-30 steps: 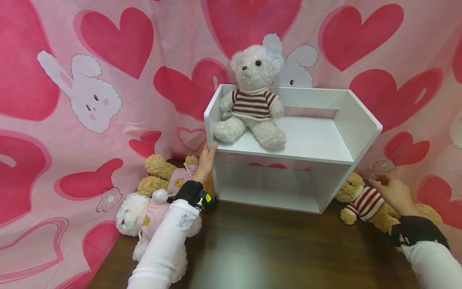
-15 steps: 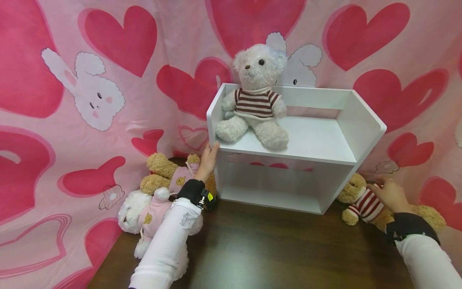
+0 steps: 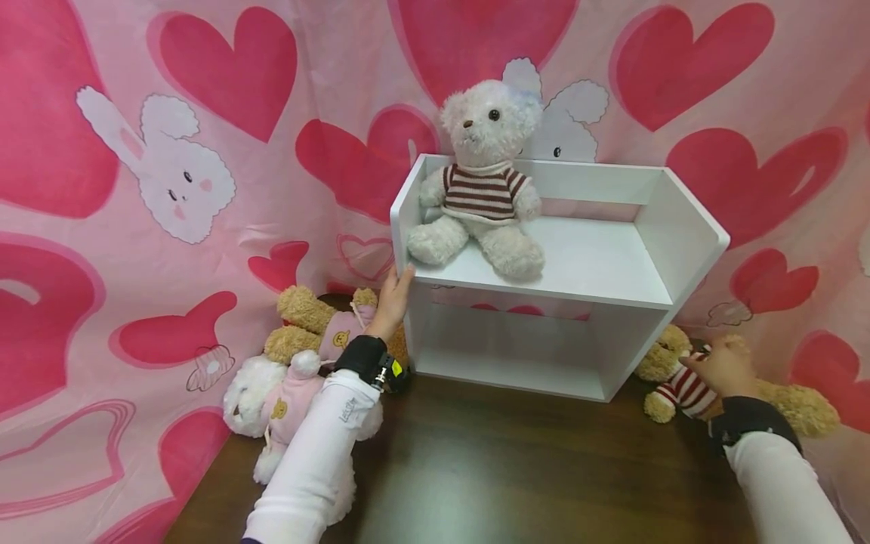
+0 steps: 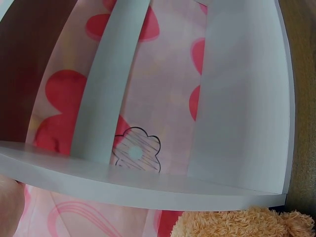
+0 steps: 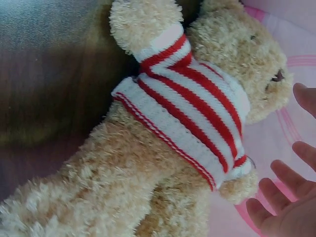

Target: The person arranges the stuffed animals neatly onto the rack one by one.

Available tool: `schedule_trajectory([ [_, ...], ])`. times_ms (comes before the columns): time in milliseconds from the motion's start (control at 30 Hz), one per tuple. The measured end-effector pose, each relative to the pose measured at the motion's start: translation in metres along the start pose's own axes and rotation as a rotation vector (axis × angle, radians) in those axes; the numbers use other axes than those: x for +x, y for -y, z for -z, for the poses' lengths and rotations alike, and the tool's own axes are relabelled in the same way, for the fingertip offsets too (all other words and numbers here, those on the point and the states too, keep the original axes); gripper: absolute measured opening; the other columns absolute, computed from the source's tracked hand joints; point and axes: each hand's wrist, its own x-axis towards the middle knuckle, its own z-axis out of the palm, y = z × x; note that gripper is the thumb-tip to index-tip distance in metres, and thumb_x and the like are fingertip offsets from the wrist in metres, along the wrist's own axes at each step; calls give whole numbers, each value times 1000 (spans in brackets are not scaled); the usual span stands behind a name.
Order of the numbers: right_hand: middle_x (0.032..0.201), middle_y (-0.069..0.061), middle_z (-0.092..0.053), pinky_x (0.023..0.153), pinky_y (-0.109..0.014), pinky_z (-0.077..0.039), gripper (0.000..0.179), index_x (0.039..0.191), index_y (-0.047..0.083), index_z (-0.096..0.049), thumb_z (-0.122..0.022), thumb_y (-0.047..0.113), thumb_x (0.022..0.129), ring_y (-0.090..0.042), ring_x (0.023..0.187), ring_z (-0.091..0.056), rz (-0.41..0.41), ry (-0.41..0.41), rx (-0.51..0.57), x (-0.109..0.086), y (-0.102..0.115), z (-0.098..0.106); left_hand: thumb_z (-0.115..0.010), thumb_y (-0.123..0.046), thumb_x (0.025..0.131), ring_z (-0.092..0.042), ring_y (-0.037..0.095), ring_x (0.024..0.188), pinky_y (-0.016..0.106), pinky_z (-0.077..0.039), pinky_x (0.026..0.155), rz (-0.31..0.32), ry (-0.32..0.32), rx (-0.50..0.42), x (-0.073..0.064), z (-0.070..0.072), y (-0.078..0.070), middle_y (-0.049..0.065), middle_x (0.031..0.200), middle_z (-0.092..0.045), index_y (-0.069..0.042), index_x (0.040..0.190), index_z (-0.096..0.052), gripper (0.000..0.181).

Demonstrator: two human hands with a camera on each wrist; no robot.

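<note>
My left hand [image 3: 390, 306] holds the left side panel of a white two-tier shelf [image 3: 598, 264], thumb at its front edge and fingers on the outer face. Only a bit of that hand [image 4: 9, 205] shows in the left wrist view. At the right, my right hand [image 3: 723, 370] is over a tan teddy bear in a red-and-white striped sweater [image 3: 693, 385], which lies on its back. In the right wrist view its fingers [image 5: 284, 177] are spread beside the bear's sweater and head, holding nothing. A white teddy bear in a brown-striped sweater [image 3: 481, 196] sits on the shelf's upper tier, at the left.
Left of the shelf, a tan bear in a pink top [image 3: 292, 344] and a white bear in a pink top [image 3: 292, 400] lie on the brown table [image 3: 516, 468], partly behind my left arm. A pink heart-print cloth [image 3: 224, 189] hangs behind everything.
My right hand has moved left and lower over the tan striped-sweater bear, covering more of its body. The left hand stays on the shelf panel. The head view has shifted slightly.
</note>
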Motion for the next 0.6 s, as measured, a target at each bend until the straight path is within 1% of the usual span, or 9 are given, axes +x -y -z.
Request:
schedule_trajectory([
  [67,118,-48,-28,87,-71,-18,71,124,-17,-31,-59,35,85,-62,110,-20,-13,19,-4,-2,-3,-4,-33,-19,100,-17,29,135,46,-15,109,4,12,1,-3,-1,-7,17,149,-17,0,144,-14,52],
  [167,119,-48,-26,88,-71,-15,80,130,-17,-24,-60,37,84,-62,111,-18,-37,30,-7,-5,-8,-10,-32,-18,100,-16,30,135,47,-15,108,14,25,22,-9,-2,-17,18,149,-16,1,144,-13,52],
  [267,121,-52,-17,87,-73,-12,90,135,-14,-15,-63,40,81,-65,113,-11,-98,52,29,-7,-10,-14,-32,-18,100,-16,30,136,46,-15,108,23,22,23,-10,-3,-19,18,149,-16,0,144,-12,52],
  [400,122,-55,-4,84,-76,-11,102,139,-9,-2,-64,45,78,-70,112,-3,-192,79,75,-8,-10,-19,-32,-19,100,-16,30,136,46,-15,108,22,12,23,-11,-2,-20,17,149,-16,-1,145,-13,52],
  [500,123,-54,0,83,-77,-10,104,140,-6,0,-65,46,78,-71,112,-1,-218,73,76,-7,-13,-23,-33,-20,100,-16,29,136,45,-14,109,25,10,24,-10,-2,-21,16,149,-16,-2,145,-12,53],
  [600,124,-54,0,83,-77,-9,102,141,-4,-2,-66,43,77,-70,112,-1,-210,50,65,-7,-17,-28,-33,-20,100,-16,29,136,45,-15,109,32,11,26,-10,-2,-21,17,149,-16,-2,145,-12,53],
])
